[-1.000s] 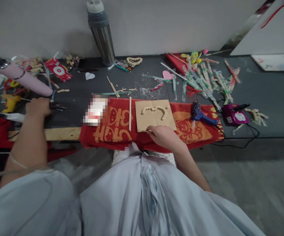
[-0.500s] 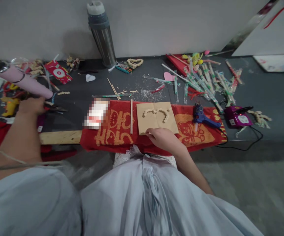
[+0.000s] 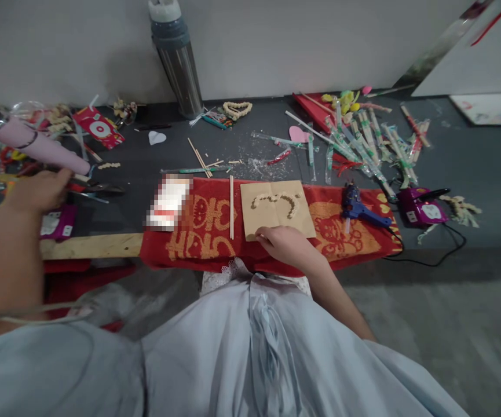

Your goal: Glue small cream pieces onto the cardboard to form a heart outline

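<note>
Brown creased paper (image 3: 256,221) bears knobbly, curving pale strips (image 3: 295,204).

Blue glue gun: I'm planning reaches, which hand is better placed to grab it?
Likely the right hand: at the brown paper, it is nearer the glue gun. The left hand is across by the pink bottle.

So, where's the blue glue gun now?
In the head view, the blue glue gun lies at right on the red towel, between the brown card and the right-hand purple box.
</note>
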A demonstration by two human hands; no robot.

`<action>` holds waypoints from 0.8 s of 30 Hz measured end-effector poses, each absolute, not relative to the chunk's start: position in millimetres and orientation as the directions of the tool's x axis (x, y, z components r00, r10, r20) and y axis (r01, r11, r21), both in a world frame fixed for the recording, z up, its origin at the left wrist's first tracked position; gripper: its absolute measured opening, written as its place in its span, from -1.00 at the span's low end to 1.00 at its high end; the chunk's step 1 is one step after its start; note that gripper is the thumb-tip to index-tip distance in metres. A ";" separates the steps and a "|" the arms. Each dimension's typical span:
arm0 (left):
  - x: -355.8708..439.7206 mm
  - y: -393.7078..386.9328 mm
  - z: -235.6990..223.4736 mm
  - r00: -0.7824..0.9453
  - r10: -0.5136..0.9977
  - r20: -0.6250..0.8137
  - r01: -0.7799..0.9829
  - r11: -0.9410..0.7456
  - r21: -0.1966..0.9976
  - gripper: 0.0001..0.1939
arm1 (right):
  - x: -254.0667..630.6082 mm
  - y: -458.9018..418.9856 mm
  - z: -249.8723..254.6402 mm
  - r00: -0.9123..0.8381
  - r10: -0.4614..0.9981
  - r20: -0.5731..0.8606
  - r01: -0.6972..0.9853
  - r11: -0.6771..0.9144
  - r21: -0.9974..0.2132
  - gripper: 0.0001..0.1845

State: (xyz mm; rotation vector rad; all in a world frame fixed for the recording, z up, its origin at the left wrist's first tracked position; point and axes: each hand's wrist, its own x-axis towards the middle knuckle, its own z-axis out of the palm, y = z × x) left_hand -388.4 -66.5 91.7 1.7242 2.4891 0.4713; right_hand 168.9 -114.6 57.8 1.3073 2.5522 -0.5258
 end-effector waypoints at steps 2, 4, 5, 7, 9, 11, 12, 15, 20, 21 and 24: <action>-381.5 -71.6 98.8 -0.306 0.952 -0.019 0.934 0.304 0.189 -0.77 | 168.7 -113.3 57.4 -0.580 0.729 -0.362 0.813 0.542 -0.212 -0.64; -369.8 -77.8 107.9 -0.200 0.954 -0.222 0.979 0.202 -0.014 -0.65 | 168.8 -112.2 57.3 -0.581 0.725 -0.370 0.813 0.541 -0.216 -0.65; -362.4 -80.8 112.4 -0.203 0.937 -0.285 0.976 0.169 -0.139 -0.60 | 169.0 -111.8 57.3 -0.581 0.725 -0.371 0.813 0.540 -0.218 -0.65; -346.7 -85.9 119.4 -0.226 0.924 -0.308 0.957 0.153 -0.245 -0.56 | 169.5 -111.2 57.4 -0.581 0.724 -0.372 0.813 0.539 -0.221 -0.65; -332.0 -89.2 123.6 -0.250 0.923 -0.292 0.948 0.171 -0.270 -0.55 | 170.3 -111.0 57.2 -0.583 0.722 -0.374 0.812 0.540 -0.222 -0.65; -320.0 -91.1 125.4 -0.255 0.928 -0.273 0.943 0.176 -0.283 -0.53 | 171.4 -111.3 56.7 -0.584 0.722 -0.372 0.811 0.540 -0.224 -0.65; -314.8 -91.7 125.9 -0.256 0.931 -0.260 0.940 0.177 -0.292 -0.51 | 172.0 -111.5 56.3 -0.584 0.723 -0.370 0.811 0.539 -0.226 -0.65; -299.8 -92.1 127.0 -0.259 0.941 -0.218 0.935 0.187 -0.302 -0.46 | 173.4 -111.8 55.1 -0.586 0.726 -0.359 0.810 0.539 -0.231 -0.65; -263.2 -86.5 130.3 -0.222 0.970 -0.096 0.915 0.173 -0.364 -0.53 | 174.0 -110.4 55.9 -0.594 0.725 -0.350 0.805 0.539 -0.250 -0.65; -254.1 -84.0 130.7 -0.203 0.976 -0.075 0.914 0.161 -0.373 -0.57 | 173.9 -110.1 56.3 -0.595 0.725 -0.347 0.804 0.536 -0.257 -0.66; -224.0 -74.6 130.4 -0.133 0.991 -0.028 0.924 0.113 -0.366 -0.63 | 173.6 -109.3 57.2 -0.598 0.734 -0.323 0.801 0.527 -0.284 -0.67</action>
